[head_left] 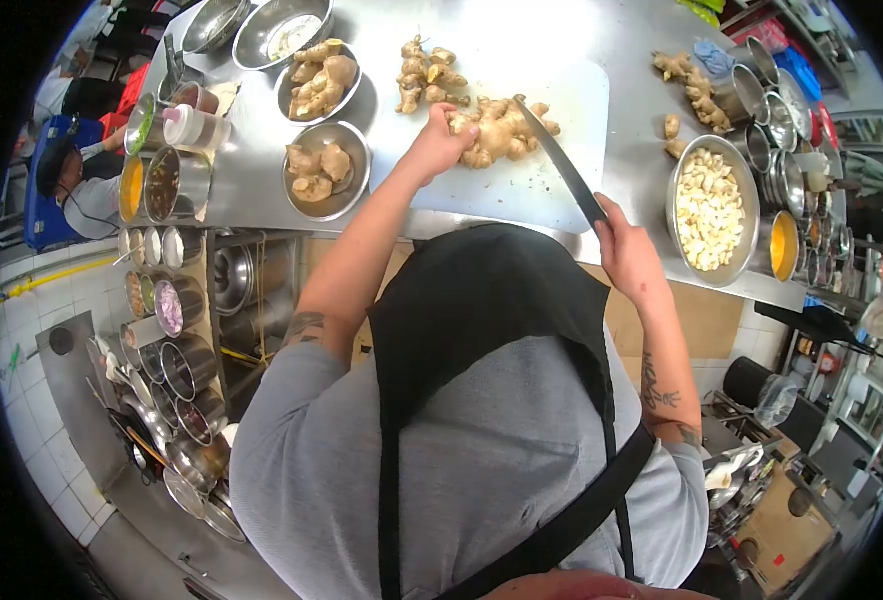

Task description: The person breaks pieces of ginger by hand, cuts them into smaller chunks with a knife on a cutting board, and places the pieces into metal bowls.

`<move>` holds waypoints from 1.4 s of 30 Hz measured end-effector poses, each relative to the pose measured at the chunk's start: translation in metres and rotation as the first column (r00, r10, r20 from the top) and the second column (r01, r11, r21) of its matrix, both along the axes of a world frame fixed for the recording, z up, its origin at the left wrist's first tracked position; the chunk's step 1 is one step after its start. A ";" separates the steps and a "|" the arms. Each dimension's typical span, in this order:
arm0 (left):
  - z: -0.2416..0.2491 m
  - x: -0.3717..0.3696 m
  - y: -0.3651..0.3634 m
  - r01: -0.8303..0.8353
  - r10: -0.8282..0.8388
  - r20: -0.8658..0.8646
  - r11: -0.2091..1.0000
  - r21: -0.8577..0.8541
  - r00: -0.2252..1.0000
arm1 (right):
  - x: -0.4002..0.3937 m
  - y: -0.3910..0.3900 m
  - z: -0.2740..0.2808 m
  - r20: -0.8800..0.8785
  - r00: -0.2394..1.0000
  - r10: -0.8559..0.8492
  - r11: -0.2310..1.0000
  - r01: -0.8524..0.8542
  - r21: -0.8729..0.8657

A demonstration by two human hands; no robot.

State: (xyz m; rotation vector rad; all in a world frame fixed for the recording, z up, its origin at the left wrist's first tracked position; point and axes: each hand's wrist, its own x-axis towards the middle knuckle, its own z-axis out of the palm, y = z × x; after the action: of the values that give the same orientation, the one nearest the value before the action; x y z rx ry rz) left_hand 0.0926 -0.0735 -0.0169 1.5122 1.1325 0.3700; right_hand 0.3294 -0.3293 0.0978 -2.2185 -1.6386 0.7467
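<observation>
A large knobbly ginger root (501, 132) lies on the pale cutting board (576, 105). At its left end my left hand (441, 145) is closed on it with thumb and fingers. My right hand (629, 250) is wrapped round the handle of a long knife (566, 168), whose tip reaches the upper right part of the root. Small scraps dot the board right of the root. More ginger pieces (426, 75) lie at the board's upper left. To the right, an oval metal bowl (675, 205) holds peeled, pale pieces (711, 208).
Left of the board stand metal bowls with ginger (319, 172), a squeeze bottle (196, 130) and pots. Unpeeled ginger (701, 95) and stacked metal containers (741, 97) are at the right. A person (86, 185) is at the far left.
</observation>
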 end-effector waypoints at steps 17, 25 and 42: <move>0.040 0.003 -0.017 0.207 -0.172 -0.149 0.942 0.263 0.974 | -0.002 -0.002 0.037 0.280 0.911 0.303 0.935 -0.229 -0.270; 0.035 0.005 -0.025 0.211 -0.185 -0.106 0.903 0.374 0.977 | -0.025 0.007 0.076 0.278 0.885 0.373 0.854 -0.210 -0.476; 0.045 0.008 -0.019 0.337 -0.304 -0.153 0.897 0.287 0.940 | -0.017 0.018 0.081 0.153 0.920 0.361 0.817 -0.233 -0.527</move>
State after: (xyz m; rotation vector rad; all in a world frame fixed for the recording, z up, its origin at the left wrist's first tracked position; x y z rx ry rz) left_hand 0.1007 -0.0928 0.0285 1.9831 0.9086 0.2489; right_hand 0.3126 -0.3116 0.1788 -2.5058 -2.1584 1.1292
